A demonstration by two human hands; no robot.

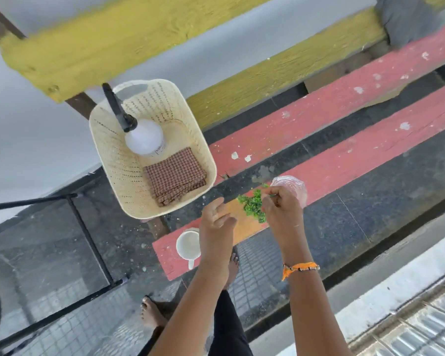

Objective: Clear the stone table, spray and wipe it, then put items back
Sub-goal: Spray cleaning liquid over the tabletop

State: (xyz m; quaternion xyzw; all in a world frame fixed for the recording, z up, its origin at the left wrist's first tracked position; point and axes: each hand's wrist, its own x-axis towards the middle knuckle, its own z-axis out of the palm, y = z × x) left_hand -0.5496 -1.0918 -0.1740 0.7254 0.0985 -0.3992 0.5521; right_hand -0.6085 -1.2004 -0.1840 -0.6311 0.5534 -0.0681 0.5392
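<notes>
- We look down on a bench of painted planks: two red planks (344,104) near us and yellow planks (129,34) beyond, the paint chipped in pale spots.
- Between and under the planks we see dark speckled stone flooring (370,201); nearer our feet it turns to small grey tiles (70,327).
- A cream plastic basket (108,160) sits at the bench's end, overlapping the red planks' edge.
- Inside the basket stand a white spray bottle (144,136) with a black nozzle and, just beside it, a folded brown checked cloth (175,176).
- On the nearest red plank an orange wooden board (244,222) lies, with a white mug (188,244) just beside its near end.
- Our left hand (216,222) rests with fingers spread loosely over the board's near end, gripping nothing we can make out.
- Our right hand (283,211) pinches a small green plant sprig (252,205) over the board; an orange thread band circles that wrist.
- A clear plastic cup (290,188) stands just behind the right hand.
- A black metal frame (88,235) stands at the left; our bare feet show below.
</notes>
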